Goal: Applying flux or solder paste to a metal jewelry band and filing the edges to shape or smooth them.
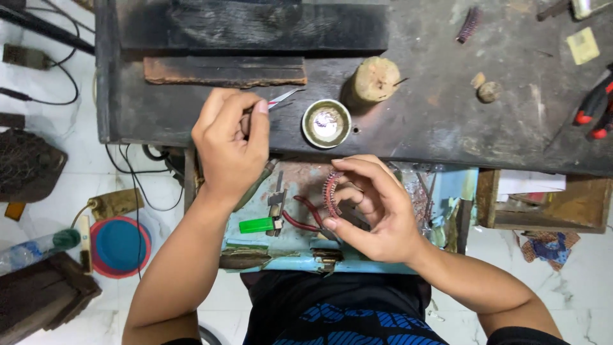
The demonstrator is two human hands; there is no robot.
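My left hand [231, 144] is closed around a thin metal tool with a pointed tip [284, 97], held just above the near edge of the dark workbench [434, 115]. Beside that tip stands a small round metal cup [326, 123]. My right hand [368, 207] pinches a small curved reddish piece with a ribbed, beaded edge [331, 193] between thumb and fingers, above an open light-blue drawer [306, 249]. The two hands are a short way apart and do not touch.
The drawer holds a green lighter [256, 225], red-handled pliers [301, 217] and small tools. On the bench lie a wooden stump [374, 79], a rusty bar [225, 70] and red-handled pliers [594, 112] at right. A blue-and-red bowl [120, 246] sits on the floor at left.
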